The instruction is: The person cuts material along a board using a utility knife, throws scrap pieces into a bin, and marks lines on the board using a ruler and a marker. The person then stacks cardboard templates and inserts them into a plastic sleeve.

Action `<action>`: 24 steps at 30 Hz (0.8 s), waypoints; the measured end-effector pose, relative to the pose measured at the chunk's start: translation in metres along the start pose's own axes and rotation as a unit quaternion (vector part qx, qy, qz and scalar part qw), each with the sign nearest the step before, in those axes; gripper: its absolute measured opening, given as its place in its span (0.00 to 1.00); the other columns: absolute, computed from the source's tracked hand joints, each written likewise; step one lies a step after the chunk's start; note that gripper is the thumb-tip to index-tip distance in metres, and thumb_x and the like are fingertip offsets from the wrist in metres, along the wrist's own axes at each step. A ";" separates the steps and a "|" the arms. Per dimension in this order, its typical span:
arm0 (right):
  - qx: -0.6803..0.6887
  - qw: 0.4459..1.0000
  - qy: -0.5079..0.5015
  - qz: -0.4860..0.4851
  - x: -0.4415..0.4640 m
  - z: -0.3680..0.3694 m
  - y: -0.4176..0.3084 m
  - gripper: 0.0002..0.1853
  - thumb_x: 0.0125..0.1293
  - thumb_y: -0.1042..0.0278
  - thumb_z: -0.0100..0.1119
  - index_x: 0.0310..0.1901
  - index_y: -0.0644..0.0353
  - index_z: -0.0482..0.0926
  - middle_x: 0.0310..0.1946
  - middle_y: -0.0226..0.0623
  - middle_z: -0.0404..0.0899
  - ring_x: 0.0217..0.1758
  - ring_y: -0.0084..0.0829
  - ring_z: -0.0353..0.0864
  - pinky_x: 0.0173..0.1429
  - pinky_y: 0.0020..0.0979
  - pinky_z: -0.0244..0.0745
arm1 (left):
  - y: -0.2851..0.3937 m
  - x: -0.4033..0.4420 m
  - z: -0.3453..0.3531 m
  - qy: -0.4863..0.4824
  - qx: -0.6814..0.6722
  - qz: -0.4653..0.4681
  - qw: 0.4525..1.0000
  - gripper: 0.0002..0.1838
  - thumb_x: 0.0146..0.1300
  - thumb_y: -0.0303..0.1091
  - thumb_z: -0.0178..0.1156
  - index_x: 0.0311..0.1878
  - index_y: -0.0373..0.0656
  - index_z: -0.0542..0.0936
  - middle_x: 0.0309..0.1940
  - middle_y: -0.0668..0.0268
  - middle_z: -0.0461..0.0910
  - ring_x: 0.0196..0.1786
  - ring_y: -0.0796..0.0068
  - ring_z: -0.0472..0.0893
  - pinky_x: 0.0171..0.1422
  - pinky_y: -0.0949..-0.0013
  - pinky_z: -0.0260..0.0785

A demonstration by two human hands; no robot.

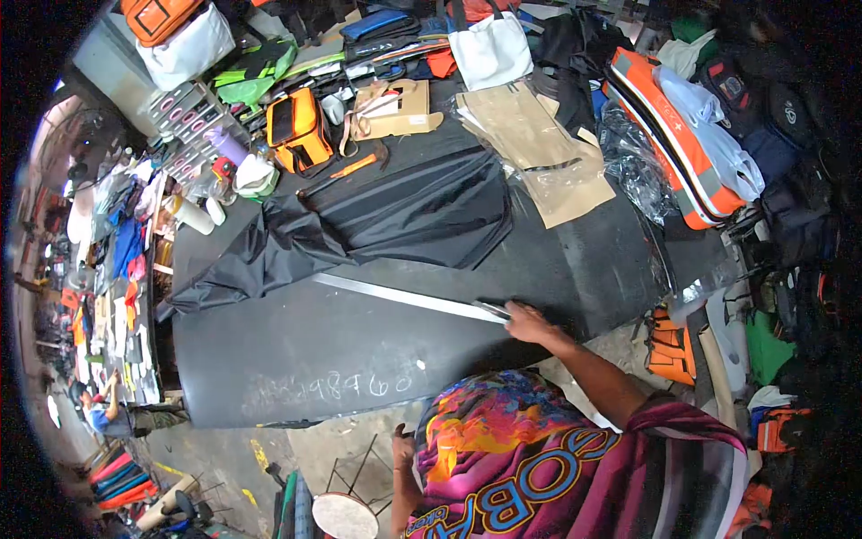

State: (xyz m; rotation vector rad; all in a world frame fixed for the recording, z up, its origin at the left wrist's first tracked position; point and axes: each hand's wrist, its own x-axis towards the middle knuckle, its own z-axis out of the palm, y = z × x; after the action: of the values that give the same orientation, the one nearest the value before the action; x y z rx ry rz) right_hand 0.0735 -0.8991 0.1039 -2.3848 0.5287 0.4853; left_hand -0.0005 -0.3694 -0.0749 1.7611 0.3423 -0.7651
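My right hand (532,323) is closed on the near-right end of a long metal ruler (404,298) lying aslant on the dark tabletop. A slim dark tool (490,307) sticks out from the same fingers; its kind is unclear. Beyond the ruler spreads a crumpled sheet of black fabric (422,211), with the ruler's far end close to its lower edge. Low beside my body, past the table's front edge, hangs my left hand (404,445). Its fingers are loosely apart with nothing seen in them, though the shirt partly hides it.
Brown paper pieces (548,157), an orange pouch (299,130), an open cardboard box (395,108) and a hammer (355,167) lie along the table's far side. At right is a long orange bag (669,135). A round stool (346,516) stands below; another person (103,409) is far left.
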 end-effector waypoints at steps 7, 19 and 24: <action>0.018 0.996 -0.042 0.075 -0.047 -0.022 0.088 0.34 0.68 0.58 0.63 0.73 0.62 0.69 0.73 0.53 0.69 0.77 0.52 0.66 0.80 0.44 0.61 | 0.053 -0.006 0.003 -0.048 -0.028 -0.089 0.994 0.37 0.67 0.28 0.65 0.77 0.45 0.63 0.41 0.59 0.85 0.30 0.75 0.79 0.29 0.68 0.73; -0.170 0.975 0.035 0.141 -0.039 -0.075 0.163 0.26 0.65 0.65 0.65 0.66 0.49 0.79 0.69 0.42 0.76 0.77 0.52 0.66 0.77 0.66 0.53 | 0.131 -0.015 -0.104 -0.041 0.044 -0.017 0.998 0.28 0.66 0.28 0.58 0.70 0.39 0.75 0.38 0.67 0.85 0.36 0.78 0.80 0.38 0.71 0.74; -0.169 0.974 0.031 0.150 -0.029 -0.098 0.153 0.27 0.63 0.70 0.61 0.65 0.47 0.80 0.69 0.46 0.75 0.76 0.52 0.67 0.77 0.66 0.55 | 0.373 -0.137 -0.190 0.308 0.060 0.200 0.928 0.17 0.73 0.33 0.59 0.62 0.39 0.80 0.52 0.63 0.83 0.52 0.71 0.81 0.61 0.64 0.77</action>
State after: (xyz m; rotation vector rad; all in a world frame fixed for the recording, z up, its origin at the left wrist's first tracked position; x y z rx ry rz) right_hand -0.0048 -1.0655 0.1115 -2.6610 0.9064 0.6810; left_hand 0.1748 -0.2940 0.3219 2.0747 0.3356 0.0778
